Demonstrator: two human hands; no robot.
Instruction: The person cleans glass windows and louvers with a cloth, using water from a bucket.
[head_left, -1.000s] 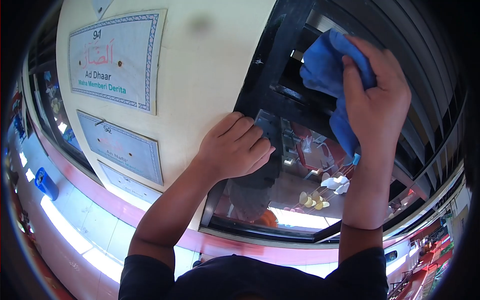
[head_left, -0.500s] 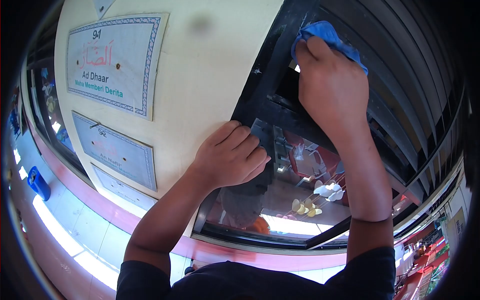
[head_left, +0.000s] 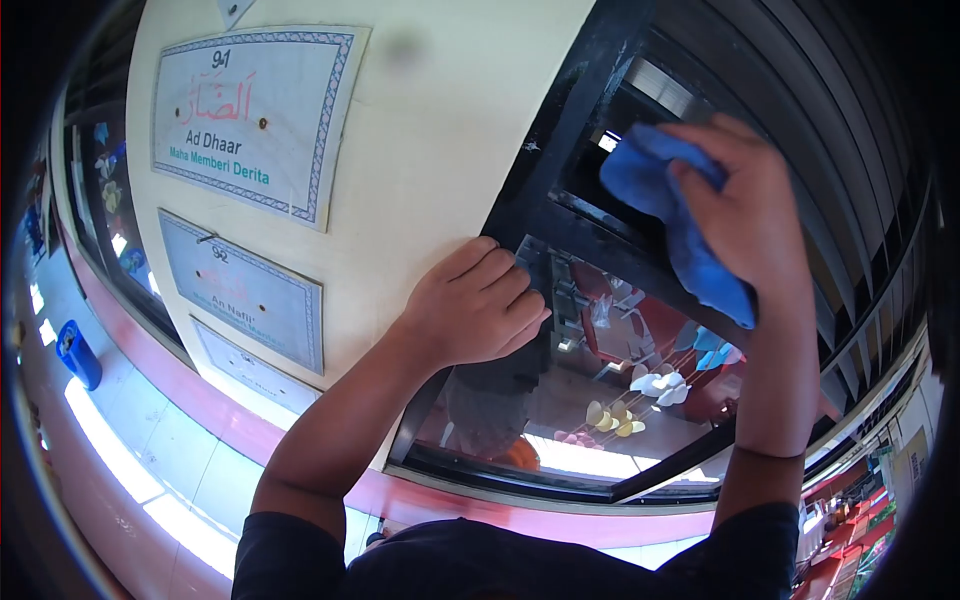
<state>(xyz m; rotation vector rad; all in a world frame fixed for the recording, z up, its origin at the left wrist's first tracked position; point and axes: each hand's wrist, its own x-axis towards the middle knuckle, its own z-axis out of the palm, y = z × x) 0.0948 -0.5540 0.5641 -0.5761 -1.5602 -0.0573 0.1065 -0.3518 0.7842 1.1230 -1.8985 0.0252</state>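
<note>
My right hand (head_left: 745, 205) grips a blue cloth (head_left: 680, 215), which hangs down below the fingers in front of the dark window frame (head_left: 630, 245). Behind the cloth are a small glass opening and the slats. My left hand (head_left: 480, 305) is closed, its fingers curled against the edge where the cream wall (head_left: 430, 130) meets the dark frame. Whether anything lies inside those curled fingers is hidden.
Framed signs, the top one (head_left: 255, 120) marked 91, hang on the wall at left. Dark louvre slats (head_left: 800, 130) fill the upper right. Paper decorations (head_left: 655, 385) show at the lower glass. A blue bin (head_left: 78, 355) stands on the walkway at far left.
My right hand has moved down and to the right with the cloth, uncovering part of the upper glass. More of the cloth now hangs loose. My left hand stays at the frame's edge.
</note>
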